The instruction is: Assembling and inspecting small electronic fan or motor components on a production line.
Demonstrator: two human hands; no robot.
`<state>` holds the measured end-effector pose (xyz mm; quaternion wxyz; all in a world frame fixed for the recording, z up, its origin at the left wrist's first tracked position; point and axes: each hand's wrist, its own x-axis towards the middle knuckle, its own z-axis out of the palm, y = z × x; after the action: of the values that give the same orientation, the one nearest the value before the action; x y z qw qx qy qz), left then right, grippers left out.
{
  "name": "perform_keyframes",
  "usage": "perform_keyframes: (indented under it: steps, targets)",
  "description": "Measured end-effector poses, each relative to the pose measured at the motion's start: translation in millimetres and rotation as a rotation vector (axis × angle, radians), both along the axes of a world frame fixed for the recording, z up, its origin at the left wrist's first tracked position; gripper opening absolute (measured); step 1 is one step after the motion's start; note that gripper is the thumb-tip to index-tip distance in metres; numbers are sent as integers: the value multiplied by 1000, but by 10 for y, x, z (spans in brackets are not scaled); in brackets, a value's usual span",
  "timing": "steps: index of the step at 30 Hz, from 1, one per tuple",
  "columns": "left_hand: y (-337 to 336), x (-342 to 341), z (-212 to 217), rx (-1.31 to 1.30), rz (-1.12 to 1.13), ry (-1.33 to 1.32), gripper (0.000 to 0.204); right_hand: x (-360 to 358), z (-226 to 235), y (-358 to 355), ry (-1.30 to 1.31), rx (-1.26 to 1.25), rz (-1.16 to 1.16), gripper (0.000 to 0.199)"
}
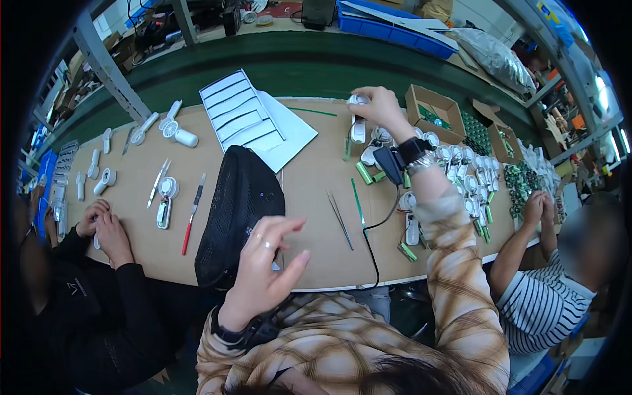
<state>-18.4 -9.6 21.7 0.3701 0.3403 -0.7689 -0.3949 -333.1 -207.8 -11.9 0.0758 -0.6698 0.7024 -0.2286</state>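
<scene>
Right hand (376, 105) is stretched far out over the cardboard-covered bench (309, 171), forearm in a plaid sleeve, a black watch and a metal bracelet on the wrist; fingers are curled around the top of a small white handheld fan unit (358, 118) at the far edge of the bench, gripping it. The fan body is smooth white plastic, slim handle below a round head. Left hand (266, 260) is raised near the body over the near edge, fingers spread and loosely bent, ring on one finger, holding nothing; it hovers just right of a black mesh bag (240, 210) that lies slumped on the bench, soft and net-textured. Between the hands: metal tweezers (340, 219), thin and pointed, and a green rod-like tool (357, 203) beside them; a black cable (372, 247) runs down off the near edge. Around the right wrist: a heap of white fan parts and green cylindrical cells (364, 173). Far right: open brown cardboard boxes (434, 112) with green pieces inside. Far of the bag: white sheets with dark stripes (243, 118), flat and fanned out. Left part of the bench: more white fan pieces, a red-handled tool (191, 220). Another person's hands (105, 227) in black sleeves work at the left; a third person's hands (536, 207), striped shirt, at the right.
</scene>
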Motion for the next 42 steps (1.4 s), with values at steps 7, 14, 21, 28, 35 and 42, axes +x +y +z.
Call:
perform_keyframes:
  steps: [7,14,21,28,35,42]
  targets:
    - [-392,-446,-295,-69,187,141,52,657,729,951,-334,-206,343,35]
    - [-276,-587,-395,882,-458,827,42,1105,585,1524,-366,-374,467,32]
    - [-234,-490,-380,938,-331,763,45,1030,488,1715,-811,-163,412,32]
    - [-192,-391,-203,997,-286,755,39,991,564,1896,-401,-441,550,29]
    - [-177,-305,-281,938,-320,690,36,1131,533,1925,-457,-463,559,21]
    - [-126,-288,-223,962,-341,711,29,1176,540,2000,-645,-340,495,17]
